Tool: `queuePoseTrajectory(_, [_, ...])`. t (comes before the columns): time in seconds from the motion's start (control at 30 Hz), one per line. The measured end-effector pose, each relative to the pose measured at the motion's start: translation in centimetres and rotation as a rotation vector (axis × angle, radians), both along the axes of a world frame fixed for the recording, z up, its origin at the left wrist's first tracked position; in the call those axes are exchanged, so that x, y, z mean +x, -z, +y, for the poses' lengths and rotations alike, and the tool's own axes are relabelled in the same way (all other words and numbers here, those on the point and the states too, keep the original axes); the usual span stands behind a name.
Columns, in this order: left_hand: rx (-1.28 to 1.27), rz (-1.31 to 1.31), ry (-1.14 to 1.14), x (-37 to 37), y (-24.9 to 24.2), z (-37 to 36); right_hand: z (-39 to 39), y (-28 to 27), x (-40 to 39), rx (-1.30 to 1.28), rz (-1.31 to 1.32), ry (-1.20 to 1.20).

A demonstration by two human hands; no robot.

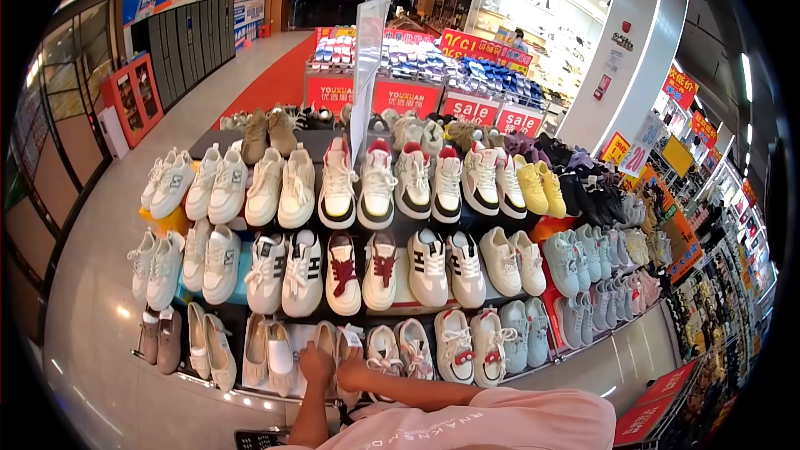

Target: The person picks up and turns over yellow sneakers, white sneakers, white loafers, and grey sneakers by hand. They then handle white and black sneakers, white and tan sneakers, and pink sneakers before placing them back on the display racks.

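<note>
Beige pair: these two slip-on shoes [325,336] sit in the bottom row, at 12 o'clock from my hands and right up against them. Their long way runs from 12 to 6. A white tag [353,339] is on the right shoe.
Left hand: my left hand [315,366] is at the left shoe, fingers curled in. I can't tell if it holds tight.
Right hand: my right hand [353,373] comes in from 4 o'clock and lies over the right shoe. Its fingers are hidden, so I can't tell its grip. Each hand is nearest to its own shoe.
Next shoes: beige flats [256,350] at 9 o'clock, lace-up shoes [384,350] at 3.
Middle row: white shoes with dark red laces [342,272] at 12.
Far back: a red sale sign [471,111] at 1.
Close to me: my pink shirt [508,421] at 4.
</note>
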State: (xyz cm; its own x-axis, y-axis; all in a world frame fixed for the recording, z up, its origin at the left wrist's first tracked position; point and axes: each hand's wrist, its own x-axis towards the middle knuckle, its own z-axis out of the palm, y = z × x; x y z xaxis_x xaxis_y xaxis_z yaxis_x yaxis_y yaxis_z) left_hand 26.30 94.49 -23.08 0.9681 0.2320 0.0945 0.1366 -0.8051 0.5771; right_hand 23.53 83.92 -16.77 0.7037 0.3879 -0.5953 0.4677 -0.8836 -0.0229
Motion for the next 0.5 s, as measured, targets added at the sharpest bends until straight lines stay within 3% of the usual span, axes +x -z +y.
queuePoseTrajectory(0.07, [-0.004,0.003,-0.008,0.2,0.4,0.2,0.2,-2.4,0.1,-0.019,0.053,0.022])
queuePoseTrajectory(0.13, [-0.029,0.0,0.135,0.8,0.9,1.8,0.1,-4.0,0.6,-0.039,0.113,0.017])
queuePoseTrajectory(0.17, [-0.041,0.004,0.213,0.9,1.5,2.6,0.0,-3.4,0.7,-0.04,0.067,0.025])
queuePoseTrajectory(0.23, [0.237,0.303,0.487,2.2,4.4,7.4,0.3,1.5,0.0,0.004,-0.066,0.073])
queuePoseTrajectory(0.3, [0.212,1.054,0.485,6.4,-8.8,6.5,0.9,4.4,-0.2,0.015,-0.165,0.125])
queuePoseTrajectory(0.33, [0.228,0.659,0.655,9.0,-9.0,8.1,0.1,1.0,0.4,0.046,0.028,0.067])
queuePoseTrajectory(0.37, [-0.17,0.467,0.514,9.5,-16.2,7.1,0.5,1.9,0.3,0.042,-0.033,0.15])
queuePoseTrajectory(0.4, [-0.549,0.273,0.451,10.8,-20.2,6.2,1.5,4.0,0.0,0.01,-0.139,0.217])
queuePoseTrajectory(0.43, [-0.339,0.05,0.448,12.4,-24.8,5.0,2.5,6.3,-0.4,-0.018,-0.24,0.289])
queuePoseTrajectory(0.47, [-0.259,-0.253,0.42,15.8,-24.6,4.8,3.7,9.0,-0.9,-0.08,-0.391,0.348])
queuePoseTrajectory(0.5, [-0.171,-0.487,0.391,18.6,-26.8,4.1,3.3,8.1,-0.8,-0.072,-0.343,0.313])
